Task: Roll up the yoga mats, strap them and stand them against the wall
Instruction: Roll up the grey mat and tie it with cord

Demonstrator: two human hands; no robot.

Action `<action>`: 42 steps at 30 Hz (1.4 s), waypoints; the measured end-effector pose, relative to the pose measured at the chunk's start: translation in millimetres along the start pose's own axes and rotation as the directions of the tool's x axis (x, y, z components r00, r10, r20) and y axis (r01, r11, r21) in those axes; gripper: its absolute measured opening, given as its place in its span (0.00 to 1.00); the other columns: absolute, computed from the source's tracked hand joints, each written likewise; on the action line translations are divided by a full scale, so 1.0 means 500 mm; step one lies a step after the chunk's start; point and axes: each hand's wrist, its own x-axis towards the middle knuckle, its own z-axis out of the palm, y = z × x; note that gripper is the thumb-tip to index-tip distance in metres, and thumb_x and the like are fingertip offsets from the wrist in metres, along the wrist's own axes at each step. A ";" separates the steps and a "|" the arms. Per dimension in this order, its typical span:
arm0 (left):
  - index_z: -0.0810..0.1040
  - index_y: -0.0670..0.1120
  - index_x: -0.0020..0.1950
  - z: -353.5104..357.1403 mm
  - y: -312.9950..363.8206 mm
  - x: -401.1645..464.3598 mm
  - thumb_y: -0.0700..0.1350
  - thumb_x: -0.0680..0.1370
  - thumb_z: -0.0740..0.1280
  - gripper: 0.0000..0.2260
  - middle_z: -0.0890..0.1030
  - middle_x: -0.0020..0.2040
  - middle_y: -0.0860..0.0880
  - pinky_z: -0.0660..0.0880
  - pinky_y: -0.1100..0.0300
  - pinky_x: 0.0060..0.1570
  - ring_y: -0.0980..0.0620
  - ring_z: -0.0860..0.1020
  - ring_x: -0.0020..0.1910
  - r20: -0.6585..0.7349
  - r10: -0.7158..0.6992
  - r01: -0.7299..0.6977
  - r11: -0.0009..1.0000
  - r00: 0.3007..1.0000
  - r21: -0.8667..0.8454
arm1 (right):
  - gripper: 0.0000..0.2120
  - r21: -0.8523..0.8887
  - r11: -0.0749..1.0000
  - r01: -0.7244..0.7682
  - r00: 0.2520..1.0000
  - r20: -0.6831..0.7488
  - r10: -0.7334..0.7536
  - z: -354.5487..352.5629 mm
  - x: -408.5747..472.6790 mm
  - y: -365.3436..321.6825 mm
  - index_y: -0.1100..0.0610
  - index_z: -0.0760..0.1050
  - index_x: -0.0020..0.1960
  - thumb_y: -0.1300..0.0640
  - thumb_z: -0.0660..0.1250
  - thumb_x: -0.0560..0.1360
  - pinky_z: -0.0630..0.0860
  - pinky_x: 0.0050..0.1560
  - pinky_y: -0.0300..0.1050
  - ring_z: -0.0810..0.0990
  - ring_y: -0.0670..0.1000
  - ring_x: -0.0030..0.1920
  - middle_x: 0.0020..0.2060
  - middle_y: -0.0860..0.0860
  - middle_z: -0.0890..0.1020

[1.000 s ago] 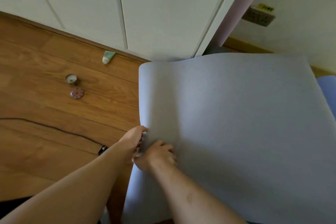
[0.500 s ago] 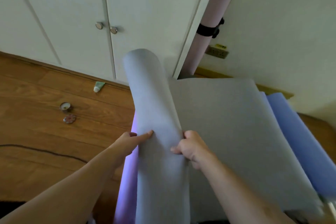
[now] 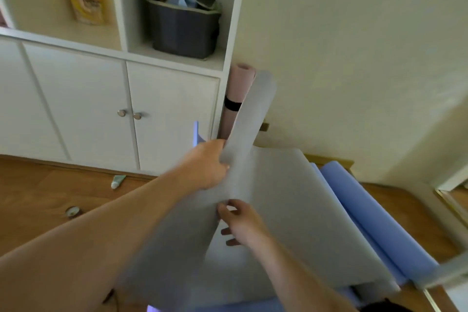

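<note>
A grey yoga mat (image 3: 286, 210) is lifted off the floor, its left part rolled into a loose tube that points up toward the wall. My left hand (image 3: 207, 162) grips that tube high up. My right hand (image 3: 240, 220) holds the mat lower, thumb on top and fingers tucked under the fold. The mat's violet underside (image 3: 195, 133) shows as a thin strip behind my left hand. A pink rolled mat (image 3: 234, 99) with a black strap (image 3: 231, 104) stands against the wall beside the cabinet. A blue mat (image 3: 367, 213) lies on the floor to the right.
A white cabinet (image 3: 106, 109) with two knobs fills the left; its shelf holds a dark bin (image 3: 182, 23) and a yellow pouch (image 3: 86, 2). On the wood floor lie a green tube (image 3: 117, 181) and a small tin (image 3: 73, 211). A mirror edge (image 3: 453, 200) is at right.
My view has tilted upward. The rolled part of the grey mat has swung right and up toward the pink mat. My left hand moved up along it; my right hand dropped lower.
</note>
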 end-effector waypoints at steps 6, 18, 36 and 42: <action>0.73 0.51 0.64 -0.068 0.042 -0.027 0.42 0.81 0.62 0.12 0.80 0.53 0.47 0.69 0.55 0.43 0.43 0.79 0.50 0.127 0.196 -0.231 0.717 0.972 0.658 | 0.14 -0.596 0.713 0.369 0.756 -0.253 -0.603 -0.081 -0.073 -0.112 0.51 0.72 0.62 0.58 0.67 0.77 0.80 0.46 0.53 0.80 0.53 0.51 0.55 0.48 0.78; 0.68 0.53 0.67 -0.057 0.038 -0.052 0.46 0.83 0.63 0.13 0.82 0.54 0.49 0.68 0.54 0.42 0.44 0.81 0.52 0.352 0.242 -0.428 0.515 0.904 0.743 | 0.11 -0.976 0.065 0.208 0.785 0.127 -0.607 -0.316 -0.037 -0.174 0.49 0.73 0.46 0.45 0.69 0.81 0.68 0.62 0.51 0.79 0.56 0.60 0.46 0.50 0.80; 0.69 0.49 0.73 0.183 -0.055 0.022 0.61 0.69 0.75 0.36 0.81 0.54 0.50 0.82 0.50 0.48 0.47 0.83 0.48 0.317 0.333 -0.458 0.580 0.888 0.674 | 0.14 -0.622 0.699 0.352 0.920 0.091 -0.382 -0.282 0.033 -0.025 0.54 0.79 0.47 0.43 0.69 0.82 0.77 0.51 0.53 0.81 0.51 0.46 0.42 0.50 0.83; 0.65 0.52 0.75 0.284 -0.017 0.109 0.40 0.80 0.61 0.23 0.76 0.62 0.50 0.76 0.51 0.53 0.45 0.80 0.58 0.420 0.238 -0.481 0.508 0.876 0.714 | 0.10 -0.351 0.913 0.209 0.683 -0.616 -0.393 -0.469 0.130 0.134 0.51 0.76 0.56 0.65 0.64 0.80 0.73 0.52 0.43 0.77 0.49 0.55 0.55 0.47 0.78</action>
